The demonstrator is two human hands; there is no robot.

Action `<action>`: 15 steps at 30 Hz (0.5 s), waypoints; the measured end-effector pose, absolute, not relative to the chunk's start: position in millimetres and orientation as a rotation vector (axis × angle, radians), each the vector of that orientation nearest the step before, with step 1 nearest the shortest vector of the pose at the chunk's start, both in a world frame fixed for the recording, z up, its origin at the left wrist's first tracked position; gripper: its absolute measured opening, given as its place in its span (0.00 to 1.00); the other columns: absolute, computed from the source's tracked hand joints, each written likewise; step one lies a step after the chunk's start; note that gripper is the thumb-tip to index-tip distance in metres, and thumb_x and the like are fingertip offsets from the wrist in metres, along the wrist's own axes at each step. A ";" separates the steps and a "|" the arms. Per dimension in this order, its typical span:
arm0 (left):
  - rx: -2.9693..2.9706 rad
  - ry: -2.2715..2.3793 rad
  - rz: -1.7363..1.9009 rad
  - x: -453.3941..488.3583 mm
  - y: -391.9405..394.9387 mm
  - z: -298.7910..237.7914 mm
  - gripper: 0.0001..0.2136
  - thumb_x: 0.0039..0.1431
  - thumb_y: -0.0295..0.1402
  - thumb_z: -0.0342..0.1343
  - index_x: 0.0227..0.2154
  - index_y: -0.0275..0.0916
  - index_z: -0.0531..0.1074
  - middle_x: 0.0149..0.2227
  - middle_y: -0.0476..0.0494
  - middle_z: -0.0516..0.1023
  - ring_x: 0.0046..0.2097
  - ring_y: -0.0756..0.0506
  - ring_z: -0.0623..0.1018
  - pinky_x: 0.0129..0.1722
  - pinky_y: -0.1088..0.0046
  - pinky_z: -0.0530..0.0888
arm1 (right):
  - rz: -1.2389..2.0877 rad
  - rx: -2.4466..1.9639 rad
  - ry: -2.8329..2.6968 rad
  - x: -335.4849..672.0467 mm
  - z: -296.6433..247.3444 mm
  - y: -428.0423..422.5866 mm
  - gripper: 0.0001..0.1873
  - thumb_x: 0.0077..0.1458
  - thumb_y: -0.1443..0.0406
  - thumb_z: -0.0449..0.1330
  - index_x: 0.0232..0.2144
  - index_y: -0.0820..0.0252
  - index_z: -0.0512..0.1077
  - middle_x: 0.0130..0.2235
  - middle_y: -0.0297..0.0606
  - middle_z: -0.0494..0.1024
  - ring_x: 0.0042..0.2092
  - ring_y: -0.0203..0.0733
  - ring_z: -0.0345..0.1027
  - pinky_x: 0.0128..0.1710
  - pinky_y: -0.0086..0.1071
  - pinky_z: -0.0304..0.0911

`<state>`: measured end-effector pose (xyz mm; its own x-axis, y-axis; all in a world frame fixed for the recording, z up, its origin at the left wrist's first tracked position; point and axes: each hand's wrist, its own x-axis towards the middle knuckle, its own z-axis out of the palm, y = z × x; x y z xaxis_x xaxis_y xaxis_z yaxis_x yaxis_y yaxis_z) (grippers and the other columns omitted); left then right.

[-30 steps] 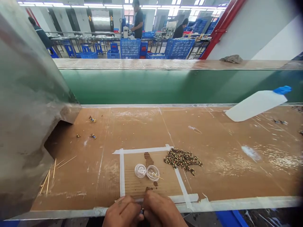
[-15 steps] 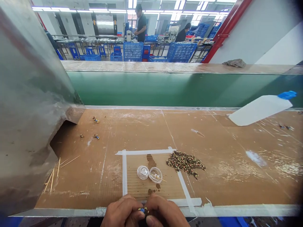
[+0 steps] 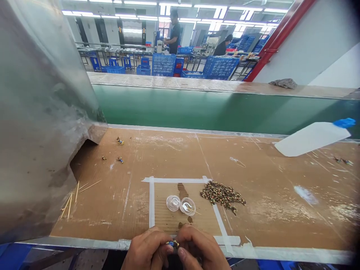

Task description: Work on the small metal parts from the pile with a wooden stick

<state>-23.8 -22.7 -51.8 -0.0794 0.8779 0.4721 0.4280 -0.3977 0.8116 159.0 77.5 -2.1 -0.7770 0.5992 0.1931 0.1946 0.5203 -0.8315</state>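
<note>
Blue and yellow show on the small part (image 3: pixel 172 244) pinched between the fingertips of the left hand (image 3: pixel 146 251) and the right hand (image 3: pixel 201 252), both closed on it at the bench's near edge, probably held close for fine work. Just beyond, a square of white tape (image 3: pixel 152 204) frames two clear little cups (image 3: pixel 181 204), one with a thin stick resting in it, likely kept within easy reach. A heap of small dark-and-gold parts (image 3: pixel 222 194) lies across the tape's right side. Toothpicks (image 3: pixel 73 195) are scattered at the left by the metal housing (image 3: pixel 36 123). Farther right a white bottle (image 3: pixel 312 137) with a blue cap lies on its side. Behind runs a green conveyor belt (image 3: pixel 213 108).
</note>
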 end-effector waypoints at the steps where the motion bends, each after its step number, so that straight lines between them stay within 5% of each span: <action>1: 1.789 1.408 1.480 -23.3 -22.6 -52.0 0.09 0.76 0.35 0.49 0.45 0.40 0.74 0.27 0.48 0.79 0.28 0.49 0.79 0.32 0.79 0.75 | 1.176 -0.638 -2.305 158.6 -2.9 77.7 0.05 0.67 0.67 0.56 0.37 0.52 0.69 0.31 0.28 0.73 0.31 0.36 0.67 0.31 0.26 0.61; 15: 1.839 1.518 1.416 -17.2 -25.1 -49.0 0.11 0.67 0.21 0.47 0.39 0.41 0.73 0.26 0.50 0.75 0.26 0.50 0.75 0.29 0.79 0.71 | 1.333 -0.575 -2.415 163.6 -1.7 73.7 0.10 0.71 0.68 0.53 0.40 0.51 0.74 0.36 0.33 0.76 0.39 0.39 0.71 0.41 0.28 0.66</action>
<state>-17.2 -25.1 -49.0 -0.0829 0.8856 0.4570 0.5174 -0.3537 0.7792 163.6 73.7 -1.7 -0.8669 0.4912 0.0847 0.1900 0.4827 -0.8549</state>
